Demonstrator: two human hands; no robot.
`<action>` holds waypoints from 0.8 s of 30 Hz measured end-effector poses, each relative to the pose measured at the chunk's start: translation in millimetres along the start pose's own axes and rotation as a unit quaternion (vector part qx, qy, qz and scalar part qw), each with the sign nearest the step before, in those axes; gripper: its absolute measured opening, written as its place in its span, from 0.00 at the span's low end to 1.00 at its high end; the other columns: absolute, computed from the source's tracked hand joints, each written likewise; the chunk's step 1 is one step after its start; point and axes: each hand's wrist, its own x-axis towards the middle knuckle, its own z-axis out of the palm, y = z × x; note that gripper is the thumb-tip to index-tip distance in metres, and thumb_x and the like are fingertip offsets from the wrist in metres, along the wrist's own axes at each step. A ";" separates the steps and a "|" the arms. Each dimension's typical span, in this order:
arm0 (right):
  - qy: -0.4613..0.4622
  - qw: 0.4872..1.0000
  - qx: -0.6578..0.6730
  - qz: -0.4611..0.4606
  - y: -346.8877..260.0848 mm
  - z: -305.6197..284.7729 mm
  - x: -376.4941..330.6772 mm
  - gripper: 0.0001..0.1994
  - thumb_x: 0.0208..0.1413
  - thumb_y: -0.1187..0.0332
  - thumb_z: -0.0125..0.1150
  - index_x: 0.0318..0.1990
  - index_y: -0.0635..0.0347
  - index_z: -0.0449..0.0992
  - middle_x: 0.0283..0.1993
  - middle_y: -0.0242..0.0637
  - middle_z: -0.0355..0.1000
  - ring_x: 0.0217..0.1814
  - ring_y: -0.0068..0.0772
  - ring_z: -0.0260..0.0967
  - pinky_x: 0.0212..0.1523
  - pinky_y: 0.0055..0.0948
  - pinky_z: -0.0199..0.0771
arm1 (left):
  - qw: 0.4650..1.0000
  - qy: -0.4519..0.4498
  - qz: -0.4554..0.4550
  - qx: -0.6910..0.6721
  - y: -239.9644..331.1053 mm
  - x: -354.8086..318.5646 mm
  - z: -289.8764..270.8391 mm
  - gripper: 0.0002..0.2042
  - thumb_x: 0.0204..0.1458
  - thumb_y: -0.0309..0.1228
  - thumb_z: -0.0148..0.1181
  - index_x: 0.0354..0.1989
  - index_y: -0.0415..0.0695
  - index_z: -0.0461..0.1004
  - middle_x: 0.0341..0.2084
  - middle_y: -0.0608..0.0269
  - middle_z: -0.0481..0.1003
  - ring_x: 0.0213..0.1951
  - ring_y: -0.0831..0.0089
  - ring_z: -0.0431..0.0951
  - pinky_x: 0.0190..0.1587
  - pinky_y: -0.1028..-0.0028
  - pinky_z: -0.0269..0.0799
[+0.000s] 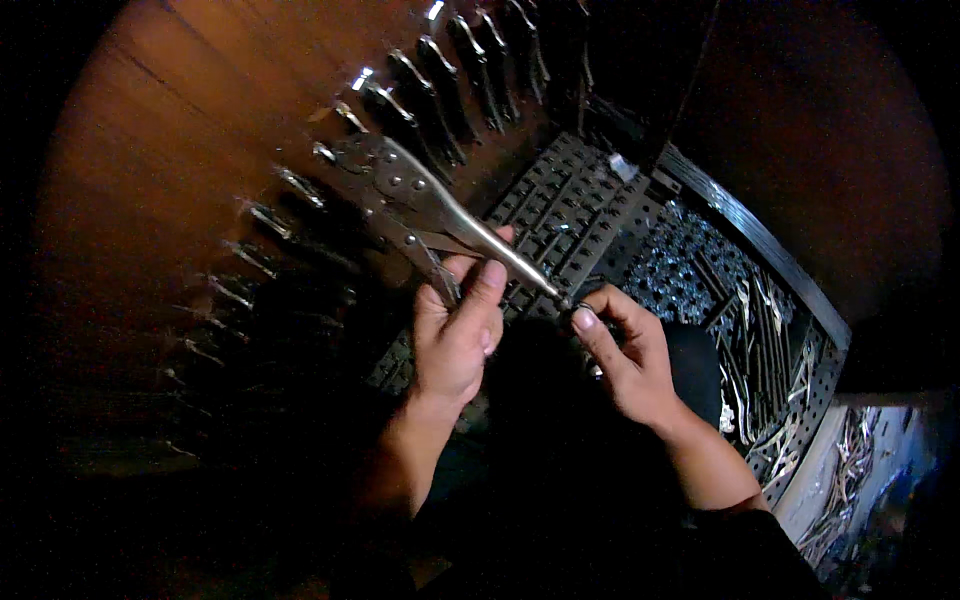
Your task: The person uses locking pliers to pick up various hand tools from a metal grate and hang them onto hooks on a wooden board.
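brown wall (150, 200) backs the pliers (445, 210), left hand (455, 345) gripping them, right hand (635, 365) pinching their end (565, 302): likely screw-fitting, needing steady turning.

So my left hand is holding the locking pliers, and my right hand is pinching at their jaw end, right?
Not quite. The head view shows your right hand pinching at the handle end, not the jaw end. Your left hand is indeed holding the locking pliers.

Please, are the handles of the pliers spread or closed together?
Spread: the long handle and short handle diverge, leaving a visible gap near the left hand.
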 end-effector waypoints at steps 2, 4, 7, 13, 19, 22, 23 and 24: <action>0.073 0.983 -0.094 -0.142 -2.7 4.9 9.8 0.12 0.64 0.68 0.59 0.51 0.65 0.74 0.34 0.38 0.75 0.39 0.34 0.74 0.48 0.35 0.71 | 0.997 0.009 0.024 0.067 -2.1 1.7 3.7 0.16 0.65 0.32 0.59 0.58 0.40 0.75 0.26 0.77 0.71 0.17 0.91 0.57 0.18 0.85 0.49; 0.009 0.988 -0.080 -0.135 -7.1 4.5 13.9 0.13 0.68 0.69 0.53 0.54 0.66 0.72 0.34 0.41 0.74 0.37 0.34 0.74 0.45 0.31 0.73 | 0.930 -0.020 0.120 0.346 7.0 -3.2 6.7 0.14 0.64 0.32 0.59 0.54 0.39 0.77 0.32 0.69 0.76 0.29 0.86 0.68 0.31 0.83 0.62; -0.102 0.992 -0.071 0.030 -6.9 2.7 12.9 0.10 0.70 0.67 0.51 0.46 0.66 0.72 0.29 0.45 0.73 0.30 0.39 0.73 0.35 0.35 0.72 | 0.935 -0.076 0.176 0.297 4.9 -5.8 2.8 0.15 0.66 0.35 0.56 0.55 0.38 0.75 0.47 0.57 0.77 0.51 0.72 0.74 0.54 0.71 0.68; -0.032 0.983 -0.154 -0.093 -7.5 19.9 2.8 0.08 0.68 0.69 0.53 0.44 0.67 0.71 0.35 0.59 0.72 0.37 0.66 0.74 0.36 0.44 0.74 | 0.946 -0.276 -0.040 -0.167 -15.7 16.5 -13.7 0.21 0.69 0.46 0.48 0.56 0.39 0.67 0.48 0.55 0.73 0.57 0.62 0.72 0.65 0.58 0.63; -0.136 0.985 -0.100 0.033 -1.5 10.3 4.1 0.12 0.70 0.63 0.52 0.44 0.65 0.74 0.29 0.50 0.69 0.24 0.38 0.68 0.29 0.35 0.69 | 0.971 -0.186 -0.048 -0.142 9.1 0.9 4.9 0.26 0.59 0.57 0.58 0.47 0.45 0.66 0.39 0.63 0.69 0.47 0.66 0.73 0.57 0.61 0.67; -0.156 0.983 0.080 0.046 8.6 11.0 4.9 0.14 0.71 0.61 0.50 0.46 0.65 0.74 0.27 0.48 0.68 0.24 0.34 0.68 0.29 0.36 0.69 | 0.964 -0.215 -0.082 -0.133 -0.3 11.5 -8.3 0.24 0.61 0.54 0.57 0.47 0.45 0.65 0.38 0.63 0.69 0.46 0.66 0.73 0.55 0.62 0.68; -0.179 0.979 0.080 0.047 12.1 11.7 8.0 0.15 0.72 0.61 0.48 0.49 0.66 0.73 0.26 0.50 0.69 0.24 0.41 0.70 0.30 0.38 0.69 | 0.971 -0.173 -0.078 -0.145 -0.4 9.2 -6.5 0.21 0.63 0.51 0.56 0.46 0.45 0.65 0.36 0.64 0.68 0.43 0.67 0.71 0.52 0.64 0.68; -0.171 0.985 0.013 0.028 10.1 14.2 8.9 0.15 0.72 0.62 0.47 0.51 0.66 0.72 0.27 0.51 0.70 0.25 0.45 0.71 0.30 0.39 0.70 | 0.973 -0.168 -0.060 -0.144 -3.4 8.1 -5.0 0.20 0.64 0.50 0.56 0.46 0.45 0.65 0.35 0.64 0.67 0.42 0.68 0.70 0.51 0.65 0.68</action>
